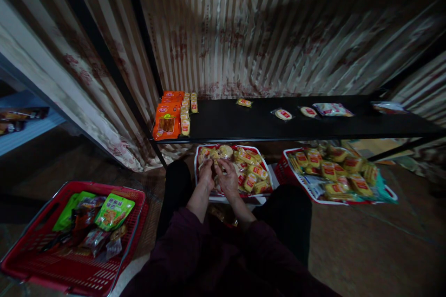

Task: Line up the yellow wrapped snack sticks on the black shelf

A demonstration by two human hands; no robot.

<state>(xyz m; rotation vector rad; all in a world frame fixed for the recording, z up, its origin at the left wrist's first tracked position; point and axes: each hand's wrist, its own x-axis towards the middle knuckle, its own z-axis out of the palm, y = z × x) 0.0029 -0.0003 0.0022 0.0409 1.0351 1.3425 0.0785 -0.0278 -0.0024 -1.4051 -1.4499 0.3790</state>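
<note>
My left hand (pixel 206 174) and my right hand (pixel 227 177) are close together over the middle basket (pixel 271 180), which has a white rim and a red inside. Their fingers are closed on a small yellow snack packet (pixel 213 154), partly covered by the fingertips. Around them, round pale packets (pixel 226 151) lie at the left of the basket. Yellow packets with red labels (pixel 258 171) fill its right side.
A black shelf (pixel 223 123) stands ahead, bearing orange snack bags (pixel 168 118), a row of small packets (pixel 185 125) and several loose packets. Right is another basket (pixel 286 167) of yellow packets. Left is a red basket (pixel 28 260) holding green bags (pixel 114 212).
</note>
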